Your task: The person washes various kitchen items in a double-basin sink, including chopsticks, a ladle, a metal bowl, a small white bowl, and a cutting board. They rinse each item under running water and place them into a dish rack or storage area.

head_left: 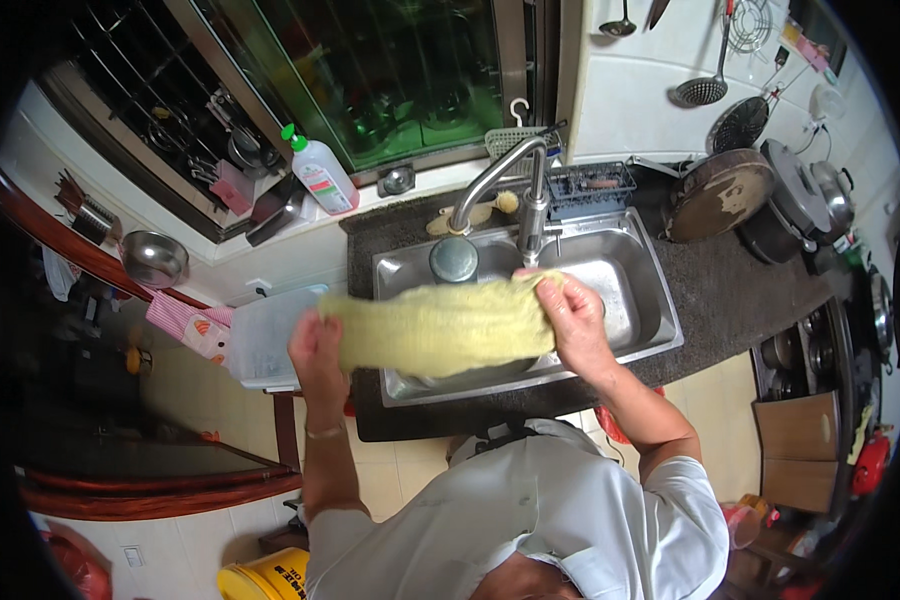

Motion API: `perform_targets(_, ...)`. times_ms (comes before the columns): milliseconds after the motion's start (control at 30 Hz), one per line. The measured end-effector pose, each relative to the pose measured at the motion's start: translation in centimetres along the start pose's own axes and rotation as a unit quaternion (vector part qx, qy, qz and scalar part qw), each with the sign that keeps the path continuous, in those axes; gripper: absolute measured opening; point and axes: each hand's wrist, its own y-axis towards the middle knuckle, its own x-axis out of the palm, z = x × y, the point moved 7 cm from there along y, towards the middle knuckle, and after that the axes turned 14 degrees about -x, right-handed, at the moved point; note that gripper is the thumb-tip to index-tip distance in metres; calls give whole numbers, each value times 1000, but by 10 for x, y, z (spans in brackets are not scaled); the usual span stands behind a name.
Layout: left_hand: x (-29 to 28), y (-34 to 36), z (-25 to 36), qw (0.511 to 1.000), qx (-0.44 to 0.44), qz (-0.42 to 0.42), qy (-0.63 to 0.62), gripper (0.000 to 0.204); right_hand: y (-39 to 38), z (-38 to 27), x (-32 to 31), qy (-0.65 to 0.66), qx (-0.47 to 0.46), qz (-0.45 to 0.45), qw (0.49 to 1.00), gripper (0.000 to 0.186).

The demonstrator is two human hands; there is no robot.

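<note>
A yellow cloth (440, 328) is stretched out between my two hands over the sink. My left hand (315, 345) is closed on its left end, a little past the sink's left edge. Its right end is pinched in my right hand (575, 315), with the thumb lying on top. Below the cloth is a steel double-basin sink (660, 300), partly covered by it. The curved steel faucet (533, 205) rises behind the cloth, and its round grey spout head (454, 258) hangs over the left basin. Motion blurs the cloth somewhat.
On the window ledge stands a soap bottle (322, 175) with a green pump. A wooden-handled brush (500, 205) lies behind the faucet. A dark wire rack (595, 185) sits at the sink's back right. Farther right are a pan (720, 195) and a pot (775, 225) on the dark counter.
</note>
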Motion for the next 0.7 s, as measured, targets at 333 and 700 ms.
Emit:
perform_targets(333,160,189,96,970,82,-222,49,13,105,-23,-59,144,-141,148,968,32)
perform_targets(700,159,237,-87,951,-238,-196,-32,18,87,99,-100,100,-32,159,982,31)
